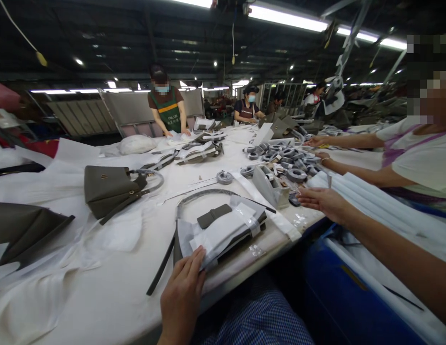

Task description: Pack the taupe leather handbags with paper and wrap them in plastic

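A dark olive handbag (214, 216), partly wrapped in white paper (223, 235) and clear tape, lies flat before me with its wrapped handle arched behind. My left hand (183, 290) holds the bag's near left corner, fingers pressed together on the paper. Off to the right, my right hand (325, 203) has its fingers stretched out towards a grey tape dispenser (268, 187), apart from it. A small translucent piece, perhaps tape, shows above the knuckles. A long dark strap (161, 266) runs from the bag's left side.
Wrapped strap coils (297, 175) are piled behind the dispenser. Another olive handbag (108, 191) lies at left. Several more wrapped bags (197, 152) lie farther back on the white table (111, 297). A blue bin (338, 287) stands at right. A co-worker's arms (363, 167) reach in from the right.
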A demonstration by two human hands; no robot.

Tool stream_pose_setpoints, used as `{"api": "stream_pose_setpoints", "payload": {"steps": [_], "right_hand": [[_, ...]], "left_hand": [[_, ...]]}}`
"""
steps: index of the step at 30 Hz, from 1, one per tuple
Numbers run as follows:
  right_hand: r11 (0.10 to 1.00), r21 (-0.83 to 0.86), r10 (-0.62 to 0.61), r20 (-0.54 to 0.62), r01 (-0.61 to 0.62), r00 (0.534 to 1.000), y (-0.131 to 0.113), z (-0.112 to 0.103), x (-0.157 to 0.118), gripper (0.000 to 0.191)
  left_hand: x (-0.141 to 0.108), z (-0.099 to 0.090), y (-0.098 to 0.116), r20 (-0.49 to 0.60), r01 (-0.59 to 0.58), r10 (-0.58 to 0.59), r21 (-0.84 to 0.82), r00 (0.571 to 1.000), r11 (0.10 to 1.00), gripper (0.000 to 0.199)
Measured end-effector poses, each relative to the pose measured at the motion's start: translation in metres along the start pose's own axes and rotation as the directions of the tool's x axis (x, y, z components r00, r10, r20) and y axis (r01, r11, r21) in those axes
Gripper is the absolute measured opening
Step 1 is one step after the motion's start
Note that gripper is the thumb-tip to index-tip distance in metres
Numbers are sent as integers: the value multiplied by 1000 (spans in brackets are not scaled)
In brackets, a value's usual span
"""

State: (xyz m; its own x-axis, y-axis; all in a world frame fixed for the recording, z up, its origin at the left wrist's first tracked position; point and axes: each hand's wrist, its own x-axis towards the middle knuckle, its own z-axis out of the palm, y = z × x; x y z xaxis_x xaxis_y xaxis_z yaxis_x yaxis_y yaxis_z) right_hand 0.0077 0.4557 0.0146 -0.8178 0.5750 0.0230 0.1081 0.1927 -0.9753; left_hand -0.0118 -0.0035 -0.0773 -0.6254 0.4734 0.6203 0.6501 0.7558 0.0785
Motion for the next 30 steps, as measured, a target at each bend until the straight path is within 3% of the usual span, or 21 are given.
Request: {"api": "stream_pose_setpoints", "payload": {"steps": [3, 5, 9, 13, 15, 16, 18, 20, 22, 25, 30], "right_hand": [[994, 65, 87, -15, -85, 996, 26, 8, -15, 26], [995, 66, 82, -49, -79, 995, 43, 17, -15, 27], [999, -38, 10, -101, -14, 995, 70, 26, -5, 29], [980, -198, -56, -107, 34, 993, 75, 11, -4, 25], [901, -388, -225, -40, 193, 973, 67, -3, -12, 23], [806, -499, -344, 42, 318, 938, 60, -9, -17, 22], [515, -637, -530, 289, 574, 797, 44, -17, -29, 24], [276, -616, -583, 503, 738, 638, 24, -16, -42, 25], [149, -534, -587, 630, 832, 509, 4, -4, -53, 21], [102, -370, -558, 747, 923, 361, -24, 33, -67, 14], [124, -142, -445, 877, 982, 183, -60, 116, -74, 16]], "left_hand": [[1, -1, 0, -7, -24, 24, 9, 1000, 1000, 44], [2, -2, 1, -14, -28, 29, 12, 999, 1000, 43], [3, -4, 2, -22, -16, 16, 2, 1000, 1000, 39], [2, -4, -1, 26, -5, 6, -21, 1000, 1000, 41], [2, -4, -3, 39, 14, -12, -45, 999, 999, 43], [2, -4, -4, 46, 28, -26, -56, 999, 998, 44], [3, -4, -6, 53, 58, -54, -75, 997, 995, 47], [3, -4, -8, 64, 90, -83, -101, 994, 991, 49], [4, -4, -8, 70, 114, -105, -134, 992, 984, 53], [5, -4, -6, 71, 141, -129, -189, 989, 972, 59], [6, -6, 1, 70, 196, -184, -259, 980, 946, 66]]}}
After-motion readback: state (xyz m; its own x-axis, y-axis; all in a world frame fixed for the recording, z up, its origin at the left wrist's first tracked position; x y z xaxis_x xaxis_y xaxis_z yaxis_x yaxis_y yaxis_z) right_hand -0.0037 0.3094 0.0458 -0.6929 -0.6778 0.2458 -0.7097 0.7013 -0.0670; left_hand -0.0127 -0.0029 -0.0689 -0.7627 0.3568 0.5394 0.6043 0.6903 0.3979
